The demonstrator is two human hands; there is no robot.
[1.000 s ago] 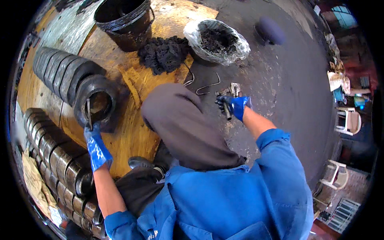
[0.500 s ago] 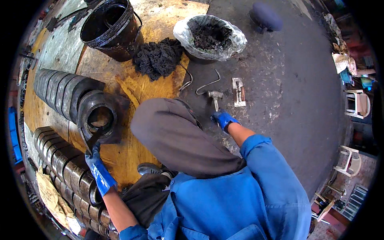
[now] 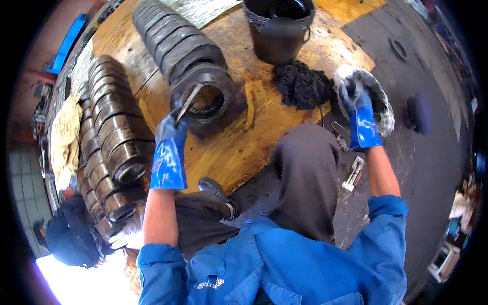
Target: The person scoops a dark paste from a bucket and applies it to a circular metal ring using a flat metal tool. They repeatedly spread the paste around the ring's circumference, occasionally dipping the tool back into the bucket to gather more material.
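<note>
My left hand [image 3: 172,134], in a blue rubber glove, is closed round a flat metal bar [image 3: 190,100]. The bar slants across the opening of a thick black ring [image 3: 220,114], the nearest in a row of similar rings lying on their sides. My right hand [image 3: 357,99], gloved alike, is raised in front of a tub lined with clear plastic [image 3: 387,114]. Its fingers are smeared by motion, closed round a blurred greyish hammer [image 3: 359,85]. Dark stringy material [image 3: 304,85] lies heaped to the left of the tub.
A black-smeared bucket [image 3: 277,43] stands behind the heap on stained yellow boards [image 3: 223,162]. More dark rings [image 3: 122,134] lie in rows at left. A trowel [image 3: 354,173] and bent metal hooks [image 3: 339,130] lie on the dark floor. A person [image 3: 71,231] appears at lower left.
My right hand has lifted from the floor by the trowel, with the hammer, to the tub's front. My left hand still holds the bar at the ring. The view has swung left.
</note>
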